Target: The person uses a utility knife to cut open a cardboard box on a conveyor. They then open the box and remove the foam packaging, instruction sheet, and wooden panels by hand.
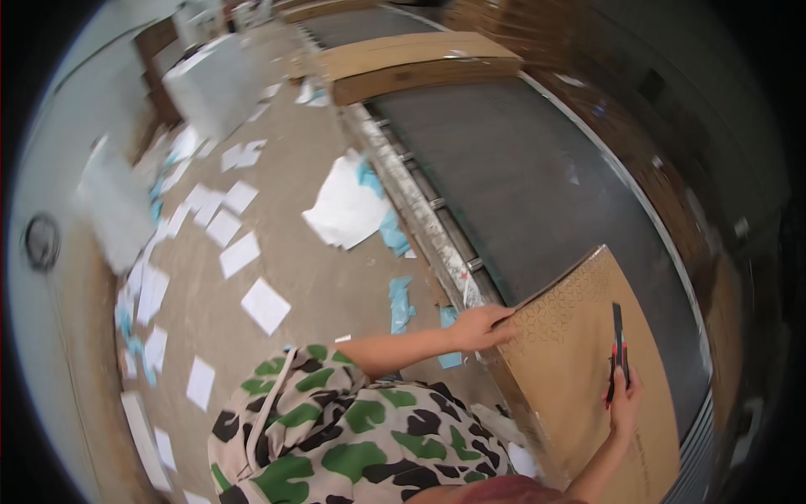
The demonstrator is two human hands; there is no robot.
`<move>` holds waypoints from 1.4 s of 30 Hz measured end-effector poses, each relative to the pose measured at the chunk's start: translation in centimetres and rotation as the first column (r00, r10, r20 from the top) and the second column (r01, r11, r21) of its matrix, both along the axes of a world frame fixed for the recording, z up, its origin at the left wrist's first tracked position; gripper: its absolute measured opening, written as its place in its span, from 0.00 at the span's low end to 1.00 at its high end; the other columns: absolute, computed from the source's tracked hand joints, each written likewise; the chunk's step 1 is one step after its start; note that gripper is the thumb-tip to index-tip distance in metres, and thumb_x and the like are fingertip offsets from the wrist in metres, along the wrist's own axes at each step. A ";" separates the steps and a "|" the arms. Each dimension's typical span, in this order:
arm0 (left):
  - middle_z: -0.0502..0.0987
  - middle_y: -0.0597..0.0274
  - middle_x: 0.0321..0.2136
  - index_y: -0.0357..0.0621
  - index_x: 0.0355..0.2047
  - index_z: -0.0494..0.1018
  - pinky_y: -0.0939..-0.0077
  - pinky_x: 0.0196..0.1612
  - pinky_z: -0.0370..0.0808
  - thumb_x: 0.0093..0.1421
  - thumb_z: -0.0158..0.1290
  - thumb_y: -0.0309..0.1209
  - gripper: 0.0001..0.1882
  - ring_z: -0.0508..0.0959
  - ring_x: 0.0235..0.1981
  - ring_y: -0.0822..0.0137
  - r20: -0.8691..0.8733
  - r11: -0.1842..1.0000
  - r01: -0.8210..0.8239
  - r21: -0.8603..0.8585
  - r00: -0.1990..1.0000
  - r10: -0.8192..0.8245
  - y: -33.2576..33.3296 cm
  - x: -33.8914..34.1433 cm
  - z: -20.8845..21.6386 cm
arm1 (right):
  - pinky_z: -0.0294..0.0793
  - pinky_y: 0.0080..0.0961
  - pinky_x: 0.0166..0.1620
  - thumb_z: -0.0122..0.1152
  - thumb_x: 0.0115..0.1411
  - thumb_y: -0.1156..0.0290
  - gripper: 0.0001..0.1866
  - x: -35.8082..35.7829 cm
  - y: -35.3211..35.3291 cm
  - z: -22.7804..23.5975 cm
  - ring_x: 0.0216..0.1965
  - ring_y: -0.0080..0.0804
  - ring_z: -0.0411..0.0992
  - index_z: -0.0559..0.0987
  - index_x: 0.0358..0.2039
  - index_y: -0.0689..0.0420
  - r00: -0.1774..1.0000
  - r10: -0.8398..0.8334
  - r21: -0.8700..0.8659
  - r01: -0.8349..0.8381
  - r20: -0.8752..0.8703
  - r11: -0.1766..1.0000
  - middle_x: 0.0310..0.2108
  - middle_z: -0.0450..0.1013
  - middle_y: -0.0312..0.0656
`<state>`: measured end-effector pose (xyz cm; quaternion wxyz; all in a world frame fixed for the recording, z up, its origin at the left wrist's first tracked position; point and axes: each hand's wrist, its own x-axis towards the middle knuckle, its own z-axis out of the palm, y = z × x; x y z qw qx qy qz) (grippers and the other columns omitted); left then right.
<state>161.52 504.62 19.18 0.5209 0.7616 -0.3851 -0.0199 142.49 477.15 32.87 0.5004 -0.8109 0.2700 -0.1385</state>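
A flat brown cardboard box [579, 403] with a printed geometric pattern lies in front of me at the lower right, on a dark conveyor belt [529, 176]. My left hand [484, 328] is at the box's far left corner, with its fingers closed on the edge; some fingertips blur against the cardboard. Above the box top, my right hand [623, 396] grips a utility knife [620, 349] with a red and black handle. The knife's dark blade points away from me, and I cannot tell whether it touches the cardboard.
Another cardboard box [420, 63] lies across the belt farther off. A metal rail [420, 206] runs along the belt's left side. White sheets [265, 306] and blue plastic scraps [401, 304] litter the floor. Large white blocks [214, 88] stand by the left wall.
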 end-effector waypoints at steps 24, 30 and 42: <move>0.78 0.65 0.25 0.35 0.43 0.78 0.80 0.33 0.72 0.63 0.56 0.38 0.17 0.73 0.27 0.78 -0.664 0.959 -0.046 0.278 0.712 0.227 25.9 13.0 -11.8 | 0.79 0.33 0.27 0.50 0.57 0.77 0.15 31.4 -0.2 2.9 0.23 0.40 0.79 0.80 0.43 0.62 0.645 -0.379 -0.545 -0.070 -0.664 0.836 0.28 0.79 0.50; 0.78 0.66 0.25 0.34 0.42 0.78 0.82 0.32 0.71 0.63 0.55 0.36 0.16 0.73 0.26 0.79 -0.660 0.981 -0.022 0.194 0.737 0.148 22.7 13.8 -10.7 | 0.79 0.34 0.33 0.50 0.55 0.80 0.11 33.9 3.2 4.2 0.26 0.42 0.80 0.80 0.35 0.67 0.550 -0.424 -0.613 -0.217 -0.719 0.759 0.31 0.79 0.52; 0.80 0.63 0.26 0.35 0.41 0.78 0.80 0.34 0.73 0.63 0.56 0.35 0.14 0.76 0.28 0.77 -0.687 0.991 -0.039 0.128 0.718 0.117 23.1 14.4 -11.1 | 0.79 0.31 0.32 0.50 0.57 0.77 0.11 33.3 2.7 0.8 0.25 0.38 0.80 0.80 0.36 0.67 0.561 -0.473 -0.598 -0.048 -0.679 0.800 0.29 0.79 0.51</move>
